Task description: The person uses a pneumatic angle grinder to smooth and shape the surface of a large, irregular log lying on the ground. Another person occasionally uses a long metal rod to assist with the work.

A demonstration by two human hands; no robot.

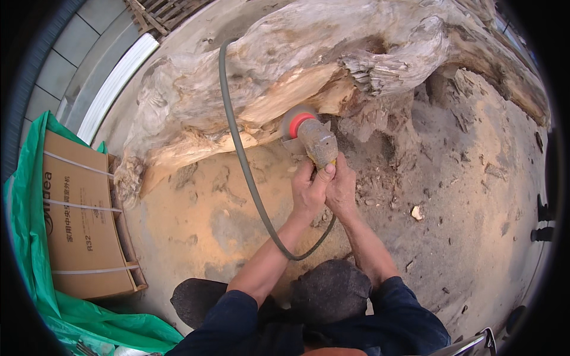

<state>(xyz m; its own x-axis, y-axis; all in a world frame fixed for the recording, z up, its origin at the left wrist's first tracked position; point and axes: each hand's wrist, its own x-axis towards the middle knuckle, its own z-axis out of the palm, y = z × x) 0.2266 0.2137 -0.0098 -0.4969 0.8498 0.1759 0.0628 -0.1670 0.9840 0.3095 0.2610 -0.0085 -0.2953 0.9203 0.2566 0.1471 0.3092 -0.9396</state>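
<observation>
Both my hands are closed around a dusty angle grinder [319,142] in the middle of the view. My left hand [309,191] wraps its near end from the left, thumb on top. Beside it, touching, my right hand [342,187] grips from the right. The grinder's round disc [295,120], red at its centre and blurred at the rim, is against or very close to a large weathered piece of driftwood-like timber [273,65]. Pale, freshly bared wood [297,89] shows around the disc. A grey-green hose or cable [239,148] loops past my left forearm toward my hands.
Sawdust [208,213] and wood chips cover the ground, with a pale chip [417,212] at right. On the left stands a strapped cardboard box [83,225] beside a green tarp [27,237]. A wooden pallet [157,15] lies at the far left.
</observation>
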